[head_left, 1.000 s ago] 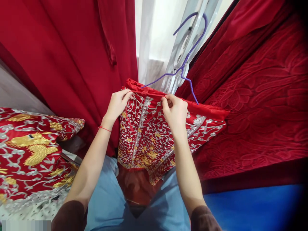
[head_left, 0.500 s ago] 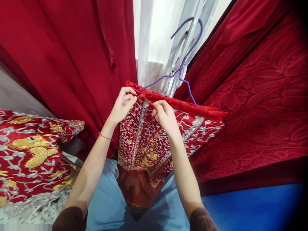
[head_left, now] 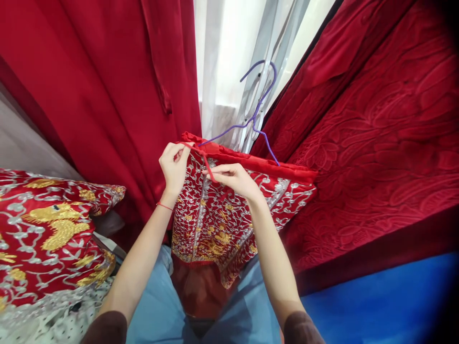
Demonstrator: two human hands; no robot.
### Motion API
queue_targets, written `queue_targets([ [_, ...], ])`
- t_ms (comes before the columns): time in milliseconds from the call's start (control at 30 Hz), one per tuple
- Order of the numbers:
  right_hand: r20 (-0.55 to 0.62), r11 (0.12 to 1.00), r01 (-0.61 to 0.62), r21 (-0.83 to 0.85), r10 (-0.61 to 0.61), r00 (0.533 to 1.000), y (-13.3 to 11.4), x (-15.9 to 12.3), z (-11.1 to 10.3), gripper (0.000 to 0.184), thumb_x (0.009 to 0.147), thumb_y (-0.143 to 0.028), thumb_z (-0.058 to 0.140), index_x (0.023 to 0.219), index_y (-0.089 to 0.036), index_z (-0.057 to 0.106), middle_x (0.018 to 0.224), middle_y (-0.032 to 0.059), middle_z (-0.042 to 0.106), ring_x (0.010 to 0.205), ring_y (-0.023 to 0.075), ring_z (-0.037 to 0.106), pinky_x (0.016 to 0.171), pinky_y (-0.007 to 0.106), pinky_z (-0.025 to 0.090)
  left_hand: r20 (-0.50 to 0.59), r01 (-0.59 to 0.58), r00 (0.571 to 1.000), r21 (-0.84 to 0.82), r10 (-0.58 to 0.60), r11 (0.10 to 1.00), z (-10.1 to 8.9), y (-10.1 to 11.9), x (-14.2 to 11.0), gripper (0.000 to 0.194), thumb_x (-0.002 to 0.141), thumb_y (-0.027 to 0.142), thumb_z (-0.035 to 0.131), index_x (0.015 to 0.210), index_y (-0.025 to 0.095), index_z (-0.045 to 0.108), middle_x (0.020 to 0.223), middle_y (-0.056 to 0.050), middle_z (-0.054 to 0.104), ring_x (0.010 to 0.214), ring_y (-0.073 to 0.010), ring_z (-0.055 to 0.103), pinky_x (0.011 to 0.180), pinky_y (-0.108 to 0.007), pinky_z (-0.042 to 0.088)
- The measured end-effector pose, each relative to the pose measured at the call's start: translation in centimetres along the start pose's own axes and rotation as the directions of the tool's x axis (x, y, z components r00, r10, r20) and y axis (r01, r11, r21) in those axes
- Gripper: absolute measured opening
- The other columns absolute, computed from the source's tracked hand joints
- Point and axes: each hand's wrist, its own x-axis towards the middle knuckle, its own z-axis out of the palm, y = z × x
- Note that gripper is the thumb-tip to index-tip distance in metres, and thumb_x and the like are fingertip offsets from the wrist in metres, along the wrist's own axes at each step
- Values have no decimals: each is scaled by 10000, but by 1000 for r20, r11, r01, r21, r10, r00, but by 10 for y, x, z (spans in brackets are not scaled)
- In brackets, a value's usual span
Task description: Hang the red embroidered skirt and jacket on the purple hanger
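An embroidered red skirt (head_left: 229, 205) with silver and gold patterns hangs by its plain red waistband (head_left: 247, 161) from a purple wire hanger (head_left: 256, 109). At the band's left end, my left hand (head_left: 175, 165) is closed in a pinch on a thin red fabric tie (head_left: 205, 161). My right hand (head_left: 233, 179) pinches the same tie lower down, between thumb and fingertips, in front of the skirt. Between the two hands the tie bends over a small knot or loop; its exact form is hard to make out.
Red curtain (head_left: 107, 71) hangs at the left, and patterned red cloth (head_left: 376, 143) at the right. Another embroidered red garment (head_left: 43, 239) lies at the lower left on dotted white fabric (head_left: 53, 315). White drapery and a pale linked strip hang behind the hanger. A blue surface (head_left: 387, 301) lies lower right.
My hands have drawn apart along the tie: the left went left and down, the right down and left. Hanger and skirt now appear lower and further left in view.
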Motion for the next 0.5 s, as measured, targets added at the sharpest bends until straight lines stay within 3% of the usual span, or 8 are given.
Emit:
queue_targets([
  [33, -1, 999, -2, 41, 2, 1000, -3, 0, 0, 348, 808, -501, 696, 990, -220, 792, 658, -20, 595, 524, 76, 355, 511, 244, 281, 33, 75, 997, -115, -71, 991, 2, 1, -2, 170, 880, 340, 668, 851, 213, 777, 681, 9, 539, 562, -89, 412, 556, -233, 350],
  [100, -79, 997, 1, 83, 5, 997, -7, -1, -1, 391, 848, -535, 647, 1064, -236, 777, 618, -37, 547, 495, 69, 285, 482, 236, 230, 223, 219, 962, -277, -159, 936, 2, 4, -4, 225, 858, 416, 690, 833, 212, 781, 626, 15, 538, 529, -87, 402, 548, -232, 363],
  [167, -208, 997, 54, 63, -40, 977, -10, 0, -1, 396, 868, -530, 626, 1100, -241, 767, 644, -27, 571, 522, 81, 340, 501, 235, 280, 455, 312, 877, -295, -155, 903, -2, 8, -3, 259, 785, 454, 758, 777, 196, 780, 626, 2, 580, 565, -102, 475, 596, -245, 419],
  [233, -271, 990, 140, -21, -140, 952, -10, 1, 1, 344, 871, -475, 641, 1088, -241, 770, 751, 3, 638, 627, 109, 456, 591, 254, 384, 605, 342, 785, -242, -135, 908, -9, 15, 1, 267, 723, 442, 811, 741, 178, 773, 712, -28, 654, 682, -139, 570, 691, -272, 467],
  [300, -241, 965, 219, -147, -249, 938, -8, 4, 4, 271, 882, -389, 644, 1070, -244, 775, 825, 17, 656, 709, 127, 502, 674, 277, 426, 684, 361, 714, -176, -150, 916, -16, 22, 6, 258, 710, 415, 822, 755, 166, 770, 759, -37, 676, 735, -154, 591, 719, -282, 468],
  [433, -94, 859, 324, -397, -389, 916, -7, 10, 7, 221, 914, -211, 595, 1035, -231, 779, 819, 4, 596, 692, 111, 503, 695, 274, 428, 795, 381, 566, -16, -219, 924, -28, 31, 15, 242, 709, 361, 826, 818, 153, 769, 676, 3, 611, 620, -109, 501, 605, -251, 398],
  [500, -19, 785, 366, -499, -433, 901, -8, 11, 6, 210, 918, -188, 597, 1026, -217, 774, 846, 9, 584, 723, 116, 529, 712, 274, 435, 810, 393, 530, 28, -251, 919, -31, 32, 18, 253, 691, 357, 837, 815, 147, 770, 649, 11, 595, 599, -101, 484, 585, -245, 385],
])
